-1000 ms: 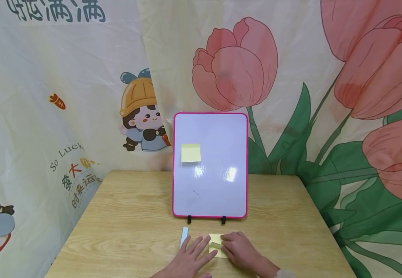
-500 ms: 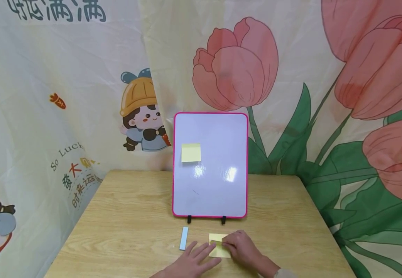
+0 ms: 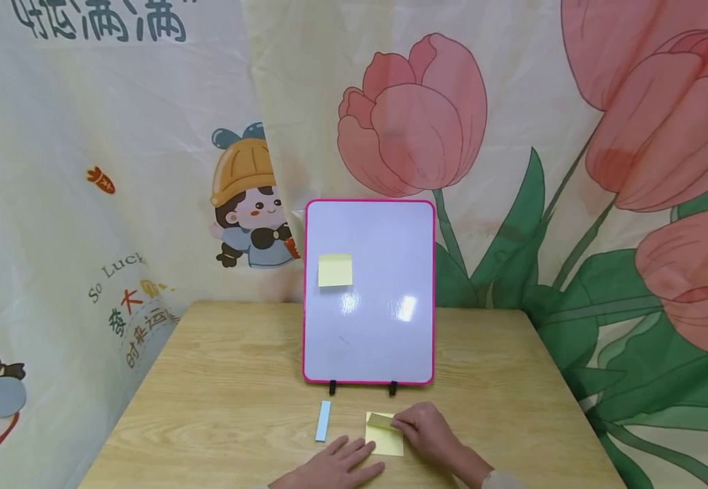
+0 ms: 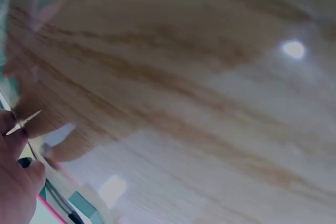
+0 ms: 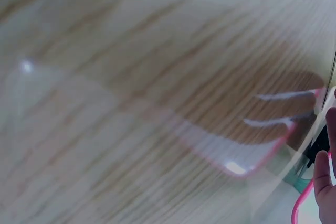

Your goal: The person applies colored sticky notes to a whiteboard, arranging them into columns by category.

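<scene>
In the head view, a pad of yellow sticky notes [image 3: 391,447] lies on the wooden table in front of the whiteboard. Thumb and fingers of my right hand [image 3: 430,433] pinch the right end of its top sticky note [image 3: 380,422], whose far edge is raised and folded back toward me. My left hand [image 3: 332,465] lies flat with spread fingers, its fingertips on the pad's near left corner. The wrist views mostly show the glossy tabletop, with part of my left hand [image 4: 18,187] at lower left and part of my right hand [image 5: 324,182] at the right edge.
A pink-framed whiteboard [image 3: 371,326] stands upright on black feet behind the pad. One yellow sticky note [image 3: 335,270] is stuck on its left side. A narrow light-blue strip [image 3: 323,421] lies left of the pad. A printed curtain [image 3: 513,102] hangs behind the table [image 3: 225,380].
The right fingers have lifted the top sticky note's edge, so its folded strip now shows wider. My left hand has slid back toward me and lies lower on the pad, uncovering the blue strip.
</scene>
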`<move>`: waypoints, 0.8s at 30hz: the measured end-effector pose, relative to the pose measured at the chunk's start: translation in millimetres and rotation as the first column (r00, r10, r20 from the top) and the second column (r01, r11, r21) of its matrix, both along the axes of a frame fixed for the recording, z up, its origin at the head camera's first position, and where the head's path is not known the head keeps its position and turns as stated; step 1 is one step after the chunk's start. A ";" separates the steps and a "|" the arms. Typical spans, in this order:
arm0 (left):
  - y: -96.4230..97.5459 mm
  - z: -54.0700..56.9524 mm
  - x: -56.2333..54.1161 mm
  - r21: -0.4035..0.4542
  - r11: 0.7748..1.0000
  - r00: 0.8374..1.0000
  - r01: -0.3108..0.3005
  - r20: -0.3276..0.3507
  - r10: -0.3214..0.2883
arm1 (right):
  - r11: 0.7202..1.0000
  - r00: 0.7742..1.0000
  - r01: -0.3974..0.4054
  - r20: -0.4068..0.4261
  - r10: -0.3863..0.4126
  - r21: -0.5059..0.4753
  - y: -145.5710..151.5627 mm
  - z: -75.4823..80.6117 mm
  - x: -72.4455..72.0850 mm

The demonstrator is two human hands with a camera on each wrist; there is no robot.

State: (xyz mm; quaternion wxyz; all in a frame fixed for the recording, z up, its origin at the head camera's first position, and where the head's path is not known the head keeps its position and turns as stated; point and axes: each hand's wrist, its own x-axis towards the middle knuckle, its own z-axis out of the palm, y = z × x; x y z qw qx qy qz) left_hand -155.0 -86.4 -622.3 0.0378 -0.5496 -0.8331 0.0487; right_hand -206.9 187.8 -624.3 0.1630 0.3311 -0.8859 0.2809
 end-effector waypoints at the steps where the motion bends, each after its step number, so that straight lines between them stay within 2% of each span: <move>1: -0.7 -0.3 0.5 0.005 1.000 1.000 -0.002 0.008 0.002 | 1.000 1.000 0.002 0.010 -0.002 -0.007 0.4 -0.1 -0.7; 6: -1.0 -2.5 1.5 0.013 1.000 1.000 0.002 0.001 -0.002 | 0.999 0.995 0.032 0.092 -0.030 -0.026 2.8 0.6 -2.4; 10: -0.3 -4.7 1.5 0.005 1.000 0.998 0.000 -0.057 0.000 | 0.995 0.989 0.092 0.117 -0.089 -0.022 3.6 2.9 -6.0; 13: 0.3 -6.3 1.6 -0.005 1.000 0.993 -0.008 -0.120 0.007 | 0.991 0.984 0.137 0.112 -0.136 -0.001 4.0 3.8 -10.6; 16: 0.6 -6.5 1.6 -0.018 1.000 0.988 -0.022 -0.154 0.019 | 0.987 0.979 0.161 0.121 -0.161 0.017 4.1 4.2 -15.3; 20: 0.9 -5.4 3.0 -0.019 0.999 0.990 -0.045 -0.136 0.042 | 0.983 0.976 0.180 0.115 -0.183 0.038 3.0 5.7 -20.0; 24: 2.7 -9.3 5.4 0.022 0.998 0.982 -0.056 -0.178 0.059 | 0.978 0.971 0.201 0.120 -0.206 0.048 2.4 7.8 -23.2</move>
